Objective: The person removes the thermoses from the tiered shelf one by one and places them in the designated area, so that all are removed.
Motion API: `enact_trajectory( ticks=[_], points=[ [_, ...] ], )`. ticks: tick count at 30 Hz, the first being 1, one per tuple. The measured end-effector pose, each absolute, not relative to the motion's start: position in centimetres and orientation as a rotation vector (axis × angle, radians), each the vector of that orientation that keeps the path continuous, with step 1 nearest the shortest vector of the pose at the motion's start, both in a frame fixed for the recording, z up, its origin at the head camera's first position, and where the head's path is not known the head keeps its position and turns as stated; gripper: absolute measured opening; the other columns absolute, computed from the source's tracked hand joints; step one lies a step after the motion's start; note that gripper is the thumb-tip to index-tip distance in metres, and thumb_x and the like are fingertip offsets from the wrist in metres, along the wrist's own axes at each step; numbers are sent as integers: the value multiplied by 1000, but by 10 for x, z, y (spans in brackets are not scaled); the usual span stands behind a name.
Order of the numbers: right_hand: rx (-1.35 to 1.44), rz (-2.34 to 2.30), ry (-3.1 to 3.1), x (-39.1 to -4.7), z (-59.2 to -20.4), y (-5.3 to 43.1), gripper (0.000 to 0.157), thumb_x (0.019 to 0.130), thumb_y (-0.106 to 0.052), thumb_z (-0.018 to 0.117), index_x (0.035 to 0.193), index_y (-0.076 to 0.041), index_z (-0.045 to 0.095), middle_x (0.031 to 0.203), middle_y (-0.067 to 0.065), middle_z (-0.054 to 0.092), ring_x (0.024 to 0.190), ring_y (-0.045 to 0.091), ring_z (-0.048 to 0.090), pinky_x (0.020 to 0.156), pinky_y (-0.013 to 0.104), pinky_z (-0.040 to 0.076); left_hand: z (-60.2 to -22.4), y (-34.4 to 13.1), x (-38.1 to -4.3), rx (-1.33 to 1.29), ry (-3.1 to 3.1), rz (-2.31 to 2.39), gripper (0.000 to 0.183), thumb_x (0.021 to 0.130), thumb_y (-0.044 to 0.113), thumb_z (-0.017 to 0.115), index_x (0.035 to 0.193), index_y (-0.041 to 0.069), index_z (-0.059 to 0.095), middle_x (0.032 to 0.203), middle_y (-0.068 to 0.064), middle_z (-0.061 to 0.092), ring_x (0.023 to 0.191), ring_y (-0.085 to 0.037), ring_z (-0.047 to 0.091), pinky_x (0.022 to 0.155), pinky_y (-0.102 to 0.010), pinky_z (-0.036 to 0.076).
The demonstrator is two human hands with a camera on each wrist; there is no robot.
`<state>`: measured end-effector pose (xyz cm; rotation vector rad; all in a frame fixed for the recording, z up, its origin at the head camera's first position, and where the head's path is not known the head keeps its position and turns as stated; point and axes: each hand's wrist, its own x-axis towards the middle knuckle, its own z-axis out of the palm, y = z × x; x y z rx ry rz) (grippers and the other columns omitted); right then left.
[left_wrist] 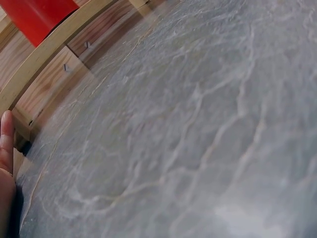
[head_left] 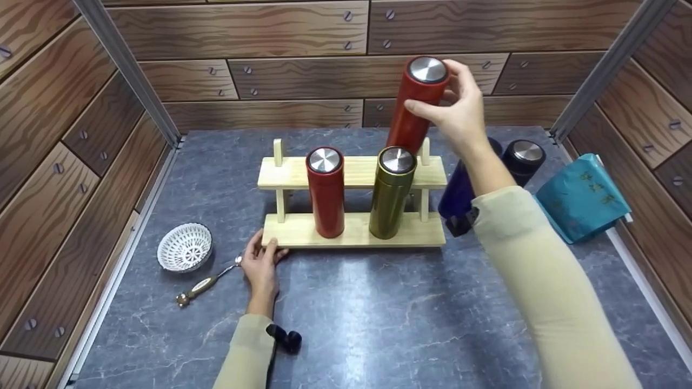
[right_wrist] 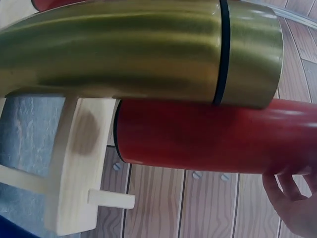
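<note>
My right hand (head_left: 459, 111) grips a red thermos bottle (head_left: 419, 102) near its steel-topped lid, thumb in front. The bottle is over the right part of the upper shelf of a two-tier wooden rack (head_left: 351, 170); in the right wrist view, the base of this red bottle (right_wrist: 213, 139) is close to the shelf, but contact is unclear. My left hand (head_left: 261, 265) pinches the front left corner of the lower shelf, thumb on top. Another red thermos bottle (head_left: 327, 194) and a gold-green thermos bottle (head_left: 392, 194) stand upright on that lower shelf.
Right of the rack stand a blue bottle (head_left: 457, 189), partly behind my right arm, and a dark bottle (head_left: 523, 156). A teal bag (head_left: 581, 200) is farther right. At left are a white openwork bowl (head_left: 185, 247) and a utensil with an ornate handle (head_left: 203, 285). Wood-patterned walls enclose the table.
</note>
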<state>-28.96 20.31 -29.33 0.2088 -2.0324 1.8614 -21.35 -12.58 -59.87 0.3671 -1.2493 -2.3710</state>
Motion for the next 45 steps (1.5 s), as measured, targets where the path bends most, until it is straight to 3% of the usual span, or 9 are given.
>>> enact_trajectory(
  ticks=[4,27,45],
  points=[
    [205,1879,-1926,-290,-301,213,72,57,-3,88,121,-14,55,115,8,60,97,25,55,86,34,48,-600,-127,-214,365,-1264,-2361,46,83,-12,61,126,-9,48,99,-14,50,74,-16,56,57,-31,59],
    [202,1690,-1836,-211,-316,244,66,61,2,82,120,-8,56,111,10,59,98,23,55,78,26,48,-600,-126,-215,375,-1288,-2347,45,82,-11,62,125,-8,49,101,-15,51,76,-18,57,58,-31,59],
    [114,1634,-1760,-181,-355,273,69,60,8,79,123,-7,54,116,12,58,96,23,55,75,23,49,-599,-126,-214,367,-1261,-2358,47,83,-11,61,127,-9,47,103,-15,51,76,-17,56,57,-30,59]
  ],
)
